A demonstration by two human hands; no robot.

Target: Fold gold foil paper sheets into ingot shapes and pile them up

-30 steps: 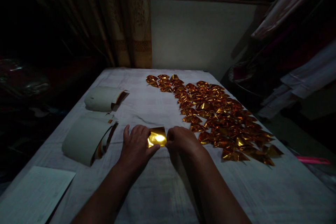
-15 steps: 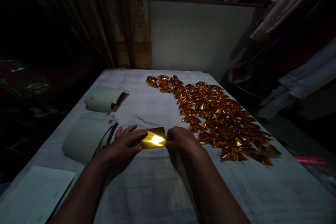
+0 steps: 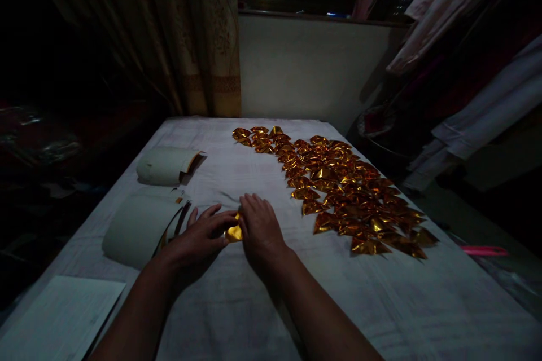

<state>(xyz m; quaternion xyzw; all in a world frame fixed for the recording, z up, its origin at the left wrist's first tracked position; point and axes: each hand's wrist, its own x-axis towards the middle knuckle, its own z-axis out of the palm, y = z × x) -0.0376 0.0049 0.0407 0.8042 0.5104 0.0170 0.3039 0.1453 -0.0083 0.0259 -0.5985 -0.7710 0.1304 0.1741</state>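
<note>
A small sheet of gold foil paper (image 3: 234, 232) lies on the cloth-covered table, mostly hidden under my fingers. My left hand (image 3: 208, 230) grips its left end between thumb and index finger, the other fingers raised and loosely curved. Over the right part of the sheet, my right hand (image 3: 260, 225) lies flat with its fingers stretched forward, close together. How much of the foil is doubled under that palm is hidden. To the right spreads a large group of folded gold foil pieces (image 3: 339, 180), apart from both hands.
Two curled pale card sheets (image 3: 169, 166) lie at the left, the nearer one (image 3: 133, 228) beside my left forearm. A flat white sheet (image 3: 63, 316) is at the front left corner. Past the right edge is a pink object (image 3: 485, 250). A curtain (image 3: 203, 39) hangs behind.
My right hand has moved left from the foil's right edge and now lies flat over it, so less gold shows. My left hand stays at the left end. The view has shifted slightly.
</note>
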